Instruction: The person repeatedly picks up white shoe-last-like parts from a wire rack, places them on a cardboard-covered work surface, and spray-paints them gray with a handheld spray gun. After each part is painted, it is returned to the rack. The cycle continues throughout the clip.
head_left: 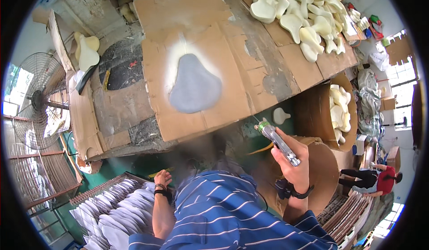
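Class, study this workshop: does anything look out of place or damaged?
One cream piece lies alone on the green floor, whereas similar pieces are heaped together on the table. The table's cardboard covering also looks torn.

The right hand (pixel 295 163) stood forward of the torso (pixel 219 212), its fingers (pixel 278 156) bent in a firm grip and directed up and to the left. Behind those fingers, nearer the body, came the right wrist (pixel 300 188), with the bare right forearm (pixel 293 208) below it. Well to the left of the right fingers and somewhat lower, the left hand (pixel 162 178) held nothing, its own fingers loosely curled. The left wrist (pixel 161 190) sat just below them, the left forearm (pixel 161 216) farther down.
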Available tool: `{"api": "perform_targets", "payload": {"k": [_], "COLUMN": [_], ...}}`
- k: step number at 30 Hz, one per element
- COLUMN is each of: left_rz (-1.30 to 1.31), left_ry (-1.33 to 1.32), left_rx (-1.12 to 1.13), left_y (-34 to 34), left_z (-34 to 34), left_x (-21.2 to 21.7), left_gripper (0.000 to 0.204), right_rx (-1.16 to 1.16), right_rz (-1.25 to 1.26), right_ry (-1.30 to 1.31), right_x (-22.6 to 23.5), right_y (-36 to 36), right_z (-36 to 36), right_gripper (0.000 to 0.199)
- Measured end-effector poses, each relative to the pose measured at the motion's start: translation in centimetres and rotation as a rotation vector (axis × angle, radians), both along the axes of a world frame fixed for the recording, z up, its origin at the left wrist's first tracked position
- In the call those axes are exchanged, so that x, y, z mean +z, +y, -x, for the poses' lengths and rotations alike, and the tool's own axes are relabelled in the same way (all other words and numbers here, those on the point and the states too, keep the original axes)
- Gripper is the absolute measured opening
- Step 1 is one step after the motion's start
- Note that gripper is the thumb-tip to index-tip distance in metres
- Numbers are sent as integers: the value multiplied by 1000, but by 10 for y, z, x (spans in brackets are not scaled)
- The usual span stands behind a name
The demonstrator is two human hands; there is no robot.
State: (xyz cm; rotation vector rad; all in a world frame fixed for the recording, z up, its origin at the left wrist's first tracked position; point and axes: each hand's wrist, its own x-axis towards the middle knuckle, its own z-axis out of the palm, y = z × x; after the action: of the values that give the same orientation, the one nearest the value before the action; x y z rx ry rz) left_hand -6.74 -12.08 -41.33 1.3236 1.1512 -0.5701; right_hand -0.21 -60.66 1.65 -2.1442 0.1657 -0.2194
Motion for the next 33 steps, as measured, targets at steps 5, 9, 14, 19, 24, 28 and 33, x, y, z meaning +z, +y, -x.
{"api": "perform_targets", "payload": {"k": [5,9,14,19,24,28,33], "left_rz": [15,4,56,78,-2,16,14], "left_ry": [8,76,78,43,66,25,35], "left_rx": [55,48,83,55,-15,-5,-4], "left_y": [4,11,19,17,7,5,4], "left_z": [11,34,57,50,19,3,3], "left_x": [0,-8,-15,-17,-10,-6,-6], "left_gripper": [36,36,35,36,39,41,39], "right_rx": [76,192,283,310,170,88,139], "right_rz": [-9,6,6,29,91,77,68], "right_ry": [-28,0,125,127,-22,-74,161], "right_x": [0,7,20,22,16,16,32], "right_y": [7,9,9,14,21,17,11], "right_z": [-22,-22,-19,-17,-22,-16,4], "right_gripper": [45,49,53,54,51,47,47]}}
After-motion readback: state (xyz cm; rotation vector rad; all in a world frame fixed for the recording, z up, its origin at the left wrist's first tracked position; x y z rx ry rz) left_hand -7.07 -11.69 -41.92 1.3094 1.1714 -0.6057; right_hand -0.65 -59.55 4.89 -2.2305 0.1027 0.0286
